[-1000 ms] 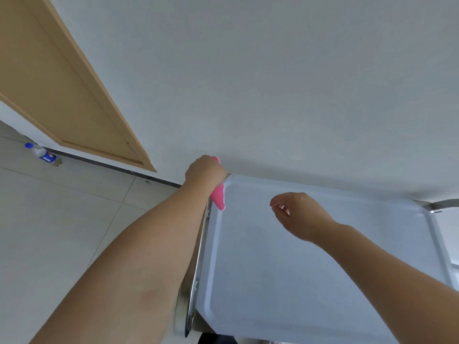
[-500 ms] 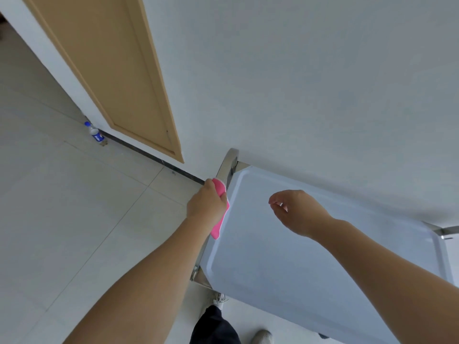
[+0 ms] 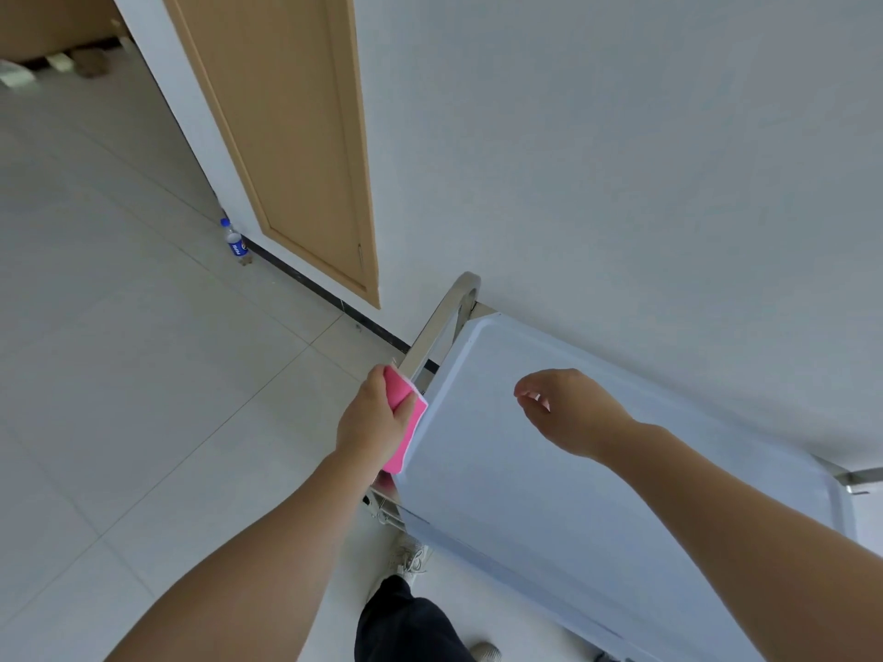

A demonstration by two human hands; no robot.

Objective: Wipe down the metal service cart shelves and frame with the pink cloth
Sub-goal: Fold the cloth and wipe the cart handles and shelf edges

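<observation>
The metal service cart stands against the white wall, its pale top shelf (image 3: 597,494) filling the lower right of the head view. A curved metal handle bar (image 3: 442,317) runs along the shelf's left side. My left hand (image 3: 370,418) grips the folded pink cloth (image 3: 406,425) and presses it on that bar near its front end. My right hand (image 3: 568,410) hovers above the shelf with fingers loosely curled, holding nothing. The cart's lower shelves are hidden under the top one.
A wooden door (image 3: 286,136) stands at the upper left, with a plastic bottle (image 3: 235,241) on the tiled floor beside it. My dark trouser leg (image 3: 406,623) and shoe (image 3: 411,559) are next to the cart's front corner.
My left hand slid the pink cloth along the handle bar from its far corner toward me. The view swung left and down, showing more floor and door. The right hand stayed hovering.
</observation>
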